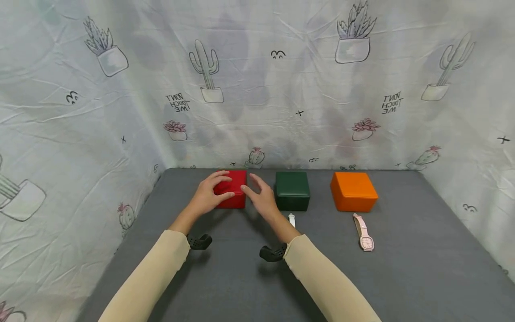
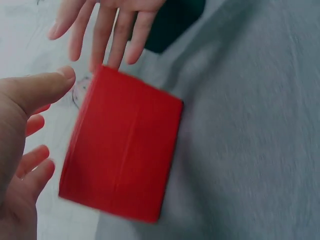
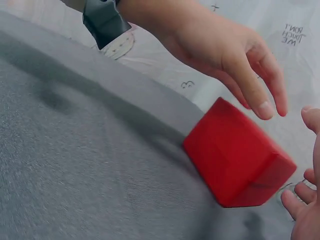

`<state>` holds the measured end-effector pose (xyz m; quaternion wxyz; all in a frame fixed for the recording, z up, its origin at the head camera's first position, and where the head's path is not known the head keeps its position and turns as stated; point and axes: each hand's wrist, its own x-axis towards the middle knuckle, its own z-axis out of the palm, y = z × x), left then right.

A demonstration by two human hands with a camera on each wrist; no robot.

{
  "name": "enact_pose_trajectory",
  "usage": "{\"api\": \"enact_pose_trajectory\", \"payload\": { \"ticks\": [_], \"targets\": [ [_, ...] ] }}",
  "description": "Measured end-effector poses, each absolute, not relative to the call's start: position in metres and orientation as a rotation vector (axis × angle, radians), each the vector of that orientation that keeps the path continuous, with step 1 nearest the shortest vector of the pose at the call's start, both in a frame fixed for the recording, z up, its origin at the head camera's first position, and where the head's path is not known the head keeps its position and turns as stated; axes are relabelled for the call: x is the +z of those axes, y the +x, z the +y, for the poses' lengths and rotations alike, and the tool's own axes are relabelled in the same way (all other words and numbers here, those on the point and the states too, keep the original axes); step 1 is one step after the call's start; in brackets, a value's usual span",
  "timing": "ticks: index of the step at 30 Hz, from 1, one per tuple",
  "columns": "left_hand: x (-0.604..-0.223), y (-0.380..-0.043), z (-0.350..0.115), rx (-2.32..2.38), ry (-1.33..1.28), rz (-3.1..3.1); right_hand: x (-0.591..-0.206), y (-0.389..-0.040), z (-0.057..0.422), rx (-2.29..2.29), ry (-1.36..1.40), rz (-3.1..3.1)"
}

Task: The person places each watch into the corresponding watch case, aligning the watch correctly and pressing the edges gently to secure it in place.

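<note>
We are hovering our left hand and right hand, fingers loosely spread, near the smooth red rectangular box, which is sitting on the grey tabletop, left of the dark-green rectangular box.

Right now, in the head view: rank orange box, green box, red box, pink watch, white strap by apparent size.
1. Orange box
2. Green box and red box: too alike to rank; left hand covers part of the red one
3. Pink watch
4. White strap, visible part only
</note>
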<state>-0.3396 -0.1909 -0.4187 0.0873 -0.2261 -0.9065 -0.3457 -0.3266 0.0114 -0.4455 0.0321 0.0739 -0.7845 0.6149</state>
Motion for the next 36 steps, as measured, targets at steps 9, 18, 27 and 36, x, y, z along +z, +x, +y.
{"api": "enact_pose_trajectory", "payload": {
  "ticks": [9,18,27,36],
  "targets": [
    [-0.410,-0.341,-0.164,-1.123,-0.766,-2.724,-0.425,-0.322,0.037,1.877,0.323,-2.377],
    [-0.409,-0.344,-0.139,-1.051,-0.825,-2.763,-0.417,-0.316,0.068,1.701,0.347,-2.417],
    [-0.414,-0.350,-0.119,-0.992,-0.919,-2.770,-0.418,-0.313,0.095,1.523,0.386,-2.422],
    [-0.421,-0.354,-0.099,-1.024,-0.972,-2.780,-0.424,-0.308,0.120,1.388,0.307,-2.486]
  ]
}}
